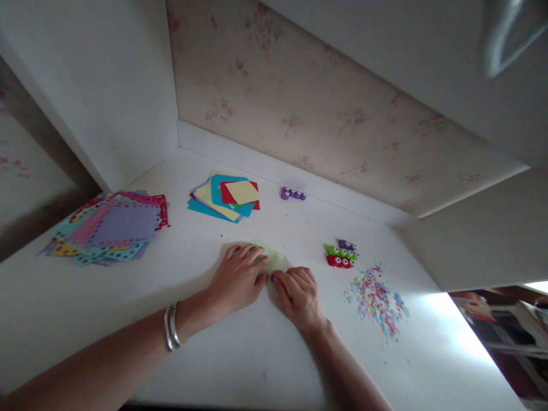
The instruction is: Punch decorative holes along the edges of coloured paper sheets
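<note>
The left hand (240,275) lies flat, I'd guess steadying pale green paper (275,260); the right hand (299,295) pinches a small purple piece (273,278) at the near edge.

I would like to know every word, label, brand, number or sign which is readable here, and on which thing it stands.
No text can be read.
Bracelet: dark marks, too small to read.
Items at far right: too blurred to tell.
Green paper: no writing visible on the part that shows.
</note>
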The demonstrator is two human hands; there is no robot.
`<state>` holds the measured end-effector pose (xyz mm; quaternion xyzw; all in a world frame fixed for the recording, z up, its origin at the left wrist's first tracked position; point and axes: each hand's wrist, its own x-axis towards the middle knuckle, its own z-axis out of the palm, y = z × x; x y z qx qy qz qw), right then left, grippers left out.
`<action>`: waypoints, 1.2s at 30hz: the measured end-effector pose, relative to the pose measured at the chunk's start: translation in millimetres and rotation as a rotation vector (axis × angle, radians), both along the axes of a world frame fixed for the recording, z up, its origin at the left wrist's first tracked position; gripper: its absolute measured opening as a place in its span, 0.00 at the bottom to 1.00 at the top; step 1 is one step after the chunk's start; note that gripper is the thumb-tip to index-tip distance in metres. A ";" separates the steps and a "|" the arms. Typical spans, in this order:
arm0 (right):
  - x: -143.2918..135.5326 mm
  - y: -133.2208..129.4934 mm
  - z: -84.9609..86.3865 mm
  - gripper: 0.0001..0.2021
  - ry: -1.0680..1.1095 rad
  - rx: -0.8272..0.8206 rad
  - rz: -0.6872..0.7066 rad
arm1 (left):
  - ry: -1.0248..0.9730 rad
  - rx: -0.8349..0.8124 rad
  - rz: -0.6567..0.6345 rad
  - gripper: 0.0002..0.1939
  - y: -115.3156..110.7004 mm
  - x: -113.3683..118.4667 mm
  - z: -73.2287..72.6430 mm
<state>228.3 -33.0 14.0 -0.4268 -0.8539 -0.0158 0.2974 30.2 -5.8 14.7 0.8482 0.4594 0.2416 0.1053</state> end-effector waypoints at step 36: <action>207.6 113.0 38.7 0.10 0.139 -0.397 -0.519 | 0.036 -0.001 -0.007 0.16 5.8 0.2 -4.8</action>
